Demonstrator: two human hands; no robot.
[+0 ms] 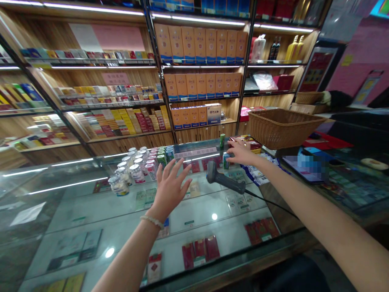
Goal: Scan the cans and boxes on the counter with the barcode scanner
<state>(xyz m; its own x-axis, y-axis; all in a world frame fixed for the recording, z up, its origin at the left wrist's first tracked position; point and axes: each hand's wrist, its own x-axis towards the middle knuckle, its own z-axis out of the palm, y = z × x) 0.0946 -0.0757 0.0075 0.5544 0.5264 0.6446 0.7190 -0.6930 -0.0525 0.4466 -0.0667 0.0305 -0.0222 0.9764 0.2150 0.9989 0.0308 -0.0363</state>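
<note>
My left hand (170,186), with a beaded bracelet (152,221) at the wrist, hovers over the glass counter (176,207), fingers spread and holding nothing. Left of it stand rows of small white-capped bottles (136,173), with pink ones (150,169) and green ones (162,159) beside them. My right hand (243,152) reaches across the counter with its fingers apart. Close by its fingertips is a small blue-green cylindrical container (225,161); whether they touch, I cannot tell. A green container (222,140) stands just behind. Between my hands rests a dark barcode scanner (225,179).
A wicker basket (279,125) sits at the right, beyond blue-and-white packets (263,170). The scanner's cable (273,204) runs right, under my forearm. A tablet-like screen (304,165) lies further right. Shelves of orange boxes (200,44) and small packs (121,121) line the back wall.
</note>
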